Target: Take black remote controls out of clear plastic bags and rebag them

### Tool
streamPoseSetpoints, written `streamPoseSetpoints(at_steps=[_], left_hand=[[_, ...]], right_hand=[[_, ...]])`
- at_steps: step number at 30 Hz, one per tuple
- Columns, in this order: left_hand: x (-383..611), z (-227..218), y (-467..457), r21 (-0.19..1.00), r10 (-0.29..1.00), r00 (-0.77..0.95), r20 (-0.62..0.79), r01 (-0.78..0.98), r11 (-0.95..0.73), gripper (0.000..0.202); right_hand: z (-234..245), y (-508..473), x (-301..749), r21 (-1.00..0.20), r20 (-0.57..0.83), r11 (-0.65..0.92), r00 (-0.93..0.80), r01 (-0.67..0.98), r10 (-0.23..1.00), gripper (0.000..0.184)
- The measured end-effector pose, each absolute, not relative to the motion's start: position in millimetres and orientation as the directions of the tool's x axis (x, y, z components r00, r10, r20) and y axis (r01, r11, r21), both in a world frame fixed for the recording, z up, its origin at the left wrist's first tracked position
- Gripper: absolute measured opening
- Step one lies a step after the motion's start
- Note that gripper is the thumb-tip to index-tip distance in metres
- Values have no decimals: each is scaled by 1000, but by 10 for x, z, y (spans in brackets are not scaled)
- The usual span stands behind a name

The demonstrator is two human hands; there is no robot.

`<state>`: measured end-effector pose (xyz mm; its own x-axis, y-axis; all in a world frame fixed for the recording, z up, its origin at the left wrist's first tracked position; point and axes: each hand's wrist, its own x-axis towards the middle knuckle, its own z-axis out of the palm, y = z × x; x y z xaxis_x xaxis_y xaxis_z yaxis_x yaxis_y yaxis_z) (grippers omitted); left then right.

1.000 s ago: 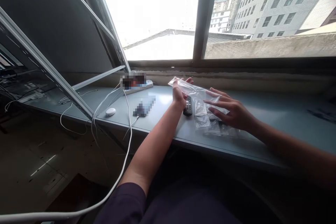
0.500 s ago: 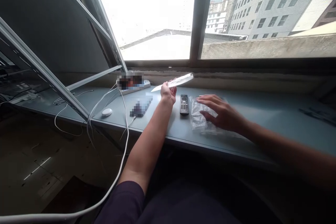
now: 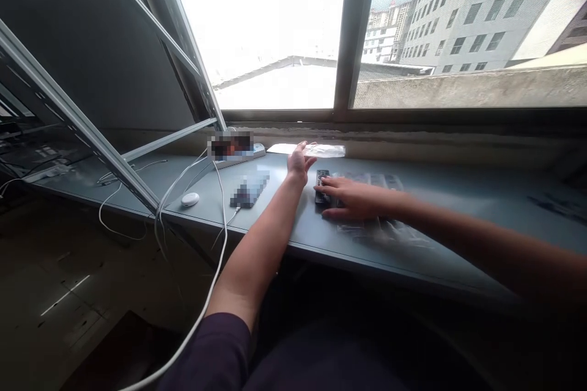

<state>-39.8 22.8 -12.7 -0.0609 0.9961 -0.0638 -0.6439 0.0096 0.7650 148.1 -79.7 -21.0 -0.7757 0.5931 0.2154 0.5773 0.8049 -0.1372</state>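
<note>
My left hand (image 3: 300, 163) is closed on a long, flat white packet (image 3: 328, 151), raised above the back of the desk by the window. A black remote control (image 3: 321, 175) lies on the desk just right of it. Fingers of my right hand (image 3: 351, 197) reach over the remote's buttons, stretched out and touching or nearly touching them, with the thumb by its lower end. Beneath and beside that hand spreads a crumpled clear plastic bag (image 3: 389, 229), partly hidden by the hand and forearm.
Left of my forearm lies a blurred-out phone (image 3: 250, 189) with a cable plugged in. A white round-edged case (image 3: 189, 200), a power strip (image 3: 261, 150) and loose white cables (image 3: 223, 226) are further left. A metal frame (image 3: 105, 128) slants over the desk (image 3: 302, 229).
My right hand has moved left from above the plastic bag onto the remote. The white packet in my left hand has turned from slanting to nearly level.
</note>
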Motion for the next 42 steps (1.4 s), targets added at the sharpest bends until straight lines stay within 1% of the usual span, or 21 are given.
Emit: streamPoseSetpoints(at_steps=[2,4,7,10,13,16,18,19,21,22,23,25,28,30,32,34,36,37,39,41,42], left_hand=[[-380,-156,212,774,996,-50,-71,-632,24,16],[-362,-160,192,769,996,-34,-79,-638,39,16],[-346,-144,158,764,996,-8,-87,-643,62,14],[-351,-129,137,750,994,14,-105,-656,89,13],[-371,-138,149,745,993,13,-120,-659,98,12],[-387,-167,186,763,987,-1,-161,-634,124,7],[-394,-183,210,767,981,-5,-194,-624,149,6],[-398,-187,218,764,979,-5,-206,-626,157,6],[-406,-188,223,756,977,1,-213,-634,165,4],[-412,-186,222,753,977,2,-214,-637,166,3],[-417,-184,219,751,977,2,-215,-639,167,2],[-426,-183,212,752,976,-1,-218,-638,167,3],[-425,-184,204,755,975,-11,-224,-634,166,4],[-417,-180,200,754,973,-16,-229,-635,167,4],[-416,-169,201,749,973,-17,-230,-641,166,3],[-434,-152,210,741,976,-9,-218,-652,160,3],[-470,-134,226,729,980,-3,-197,-670,144,3],[-489,-127,234,721,982,-10,-190,-680,133,4],[-517,-123,249,707,981,-35,-191,-698,113,5],[-518,-132,259,703,978,-48,-204,-703,112,9],[-510,-140,264,706,978,-46,-205,-699,115,11]], right_hand=[[-239,-906,1421,-92,290,826,-779,556,556,65],[-265,-1059,1367,-32,314,845,-797,534,516,66],[-281,-1292,1300,23,356,874,-821,485,446,61],[-253,-1440,1266,-1,401,911,-834,412,378,51],[-190,-1487,1299,-80,486,929,-799,362,354,44],[-124,-1474,1403,-215,565,906,-710,365,420,36],[-88,-1454,1493,-393,573,860,-645,325,505,33],[-73,-1442,1539,-519,550,808,-616,278,565,35],[-48,-1413,1633,-762,474,633,-551,134,687,39],[-37,-1395,1683,-839,427,540,-532,70,731,42],[-26,-1376,1737,-879,408,476,-498,11,765,43],[-9,-1331,1860,-911,399,406,-390,-70,830,43],[5,-1264,2073,-943,332,318,-261,-95,906,41],[1,-1225,2206,-951,306,290,-184,-109,934,48],[-16,-1190,2303,-944,320,311,-73,-114,945,46],[-48,-1157,2356,-935,346,347,31,-77,938,37],[-89,-1123,2379,-944,321,327,109,-43,941,32],[-110,-1104,2386,-947,311,319,147,-41,939,32],[-149,-1062,2401,-940,320,335,176,-63,931,33],[-178,-1012,2423,-932,339,353,145,-80,930,31],[-189,-984,2436,-936,321,336,137,-109,937,33]])
